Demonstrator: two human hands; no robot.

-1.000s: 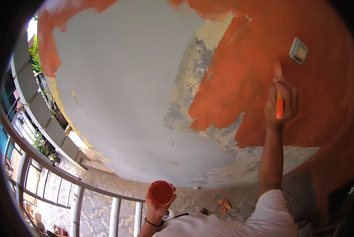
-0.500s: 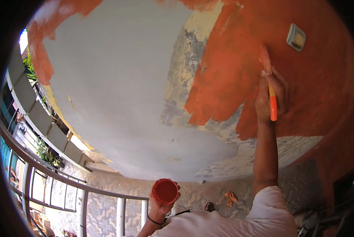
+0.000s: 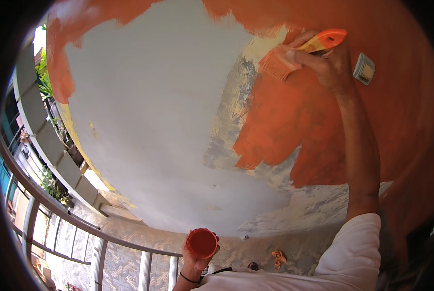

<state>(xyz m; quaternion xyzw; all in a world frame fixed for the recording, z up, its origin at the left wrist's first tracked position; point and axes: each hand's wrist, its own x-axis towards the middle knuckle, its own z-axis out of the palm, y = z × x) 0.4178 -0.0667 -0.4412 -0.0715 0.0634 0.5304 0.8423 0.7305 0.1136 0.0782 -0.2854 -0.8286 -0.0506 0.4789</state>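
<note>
My right hand [image 3: 326,68] grips a wide paintbrush [image 3: 319,42] with a yellow handle tipped in orange. Its paint-coated bristles lie at the left border of the orange paint, near the top of the patch, against the wall [image 3: 149,106]. That wall is grey-white in the middle, with a worn yellowish and dark grey strip beside the orange. Low in view, my left hand [image 3: 197,264] is wrapped round a small round tub [image 3: 201,243] of red-orange paint, held with its mouth up. A dark band circles my left wrist.
A light switch [image 3: 364,69] sits on the orange wall right of my right forearm. A metal railing [image 3: 125,246] curves along the lower left, with plants [image 3: 52,186] beyond it. On the patterned floor below lies an orange object [image 3: 278,259], perhaps a sandal or cloth.
My right hand has moved up and left, turning the brush from upright to slanted, with its bristles now toward the left. The paint tub stays in my left hand, slightly lower in view.
</note>
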